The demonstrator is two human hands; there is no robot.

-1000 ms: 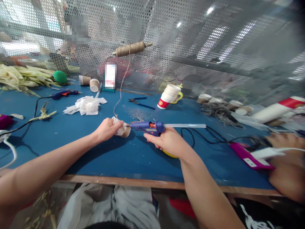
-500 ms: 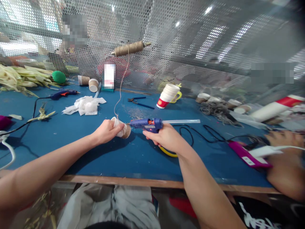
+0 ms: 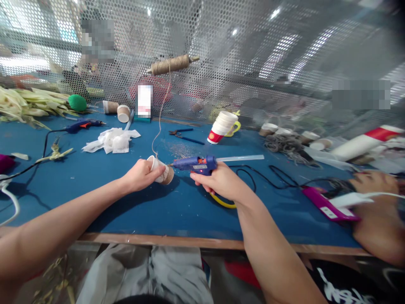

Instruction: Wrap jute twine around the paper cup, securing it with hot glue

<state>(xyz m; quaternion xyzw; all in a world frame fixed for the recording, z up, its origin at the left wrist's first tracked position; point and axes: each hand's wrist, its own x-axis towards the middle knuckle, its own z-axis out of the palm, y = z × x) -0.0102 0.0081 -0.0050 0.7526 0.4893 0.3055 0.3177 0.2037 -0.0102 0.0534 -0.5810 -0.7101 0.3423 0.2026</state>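
My left hand point(image 3: 141, 174) is closed around a paper cup point(image 3: 166, 176), which lies tilted with its white rim toward the upper left. Brown twine is wound round the cup's lower part. From a twine spool point(image 3: 171, 66) on the mesh, a loose strand point(image 3: 160, 118) runs down to the cup. In my right hand point(image 3: 221, 180) is a blue hot glue gun point(image 3: 199, 164), gripped by its handle. Its nozzle points left and is at the cup's twine-covered side; whether it touches, I cannot tell. A clear glue stick point(image 3: 242, 158) juts out of its back.
Pliers point(image 3: 186, 136) and stacked paper cups point(image 3: 223, 126) stand behind my hands. White crumpled tissue point(image 3: 115, 140) and another glue gun point(image 3: 84, 125) lie left. At right are a purple power strip point(image 3: 327, 204), black cables, and another person's hand point(image 3: 376, 185). A perforated metal screen point(image 3: 221, 50) borders the back.
Almost nothing differs. The cup and glue gun keep nearly the same positions, and the whole view has shifted very slightly.
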